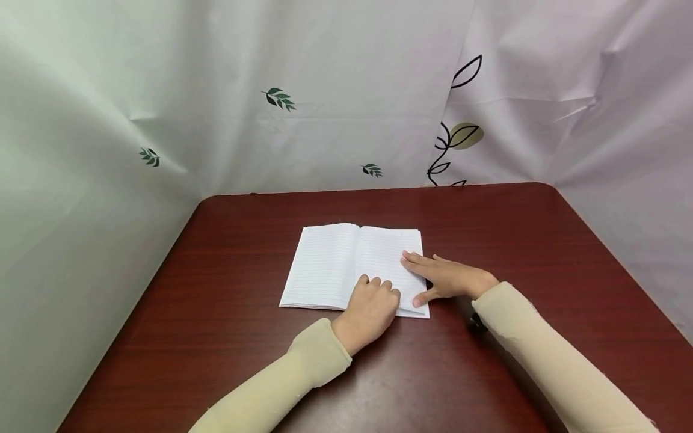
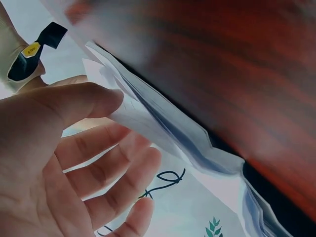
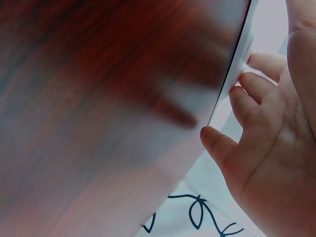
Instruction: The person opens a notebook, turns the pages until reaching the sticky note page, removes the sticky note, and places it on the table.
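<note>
An open lined notebook (image 1: 327,264) with white pages lies on the dark red-brown table. Over the lower part of its right page is my left hand (image 1: 373,307), knuckles up and fingers curled. In the left wrist view, the thumb of this left hand (image 2: 94,148) lies against a loose page (image 2: 143,128) near the notebook's lower edge, and the page is pinched there, slightly lifted. My right hand (image 1: 446,279) rests with spread, straight fingers on the right page near its outer edge. From the right wrist, the right hand (image 3: 266,133) shows its palm beside the notebook's edge.
The wooden table (image 1: 243,252) has rounded far corners. White curtains (image 1: 346,60) with printed leaves hang behind it and along both sides. A dark band (image 1: 477,323) shows under the right wrist, near the sleeve cuff.
</note>
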